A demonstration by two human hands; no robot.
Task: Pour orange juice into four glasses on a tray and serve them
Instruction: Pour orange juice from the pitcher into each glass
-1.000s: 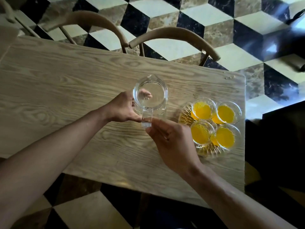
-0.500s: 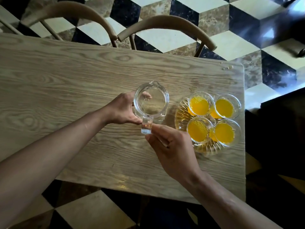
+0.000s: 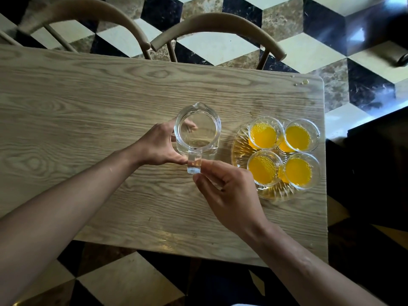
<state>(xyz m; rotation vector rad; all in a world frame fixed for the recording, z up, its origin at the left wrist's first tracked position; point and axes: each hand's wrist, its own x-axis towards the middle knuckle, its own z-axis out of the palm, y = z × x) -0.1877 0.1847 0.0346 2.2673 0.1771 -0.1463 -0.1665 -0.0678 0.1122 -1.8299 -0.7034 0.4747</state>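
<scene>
An empty clear glass pitcher [image 3: 197, 131] stands upright on the wooden table [image 3: 88, 111]. My left hand [image 3: 156, 146] wraps its left side, fingers behind the glass and thumb at the handle. My right hand [image 3: 229, 195] pinches the end of the handle from the near right with thumb and fingertips. To the right lies a cut-glass tray [image 3: 240, 149] carrying four glasses of orange juice: two at the back [image 3: 263, 134] [image 3: 298, 138] and two at the front [image 3: 262, 168] [image 3: 298, 172].
Two wooden chairs [image 3: 88, 12] [image 3: 220, 23] stand at the table's far edge. A few drops [image 3: 300, 82] lie near the far right corner. The tray sits close to the table's right edge, beside dark furniture [image 3: 371, 173]. The floor is chequered tile.
Both hands stay on the pitcher, which keeps its place beside the tray. Only my view has shifted a little.
</scene>
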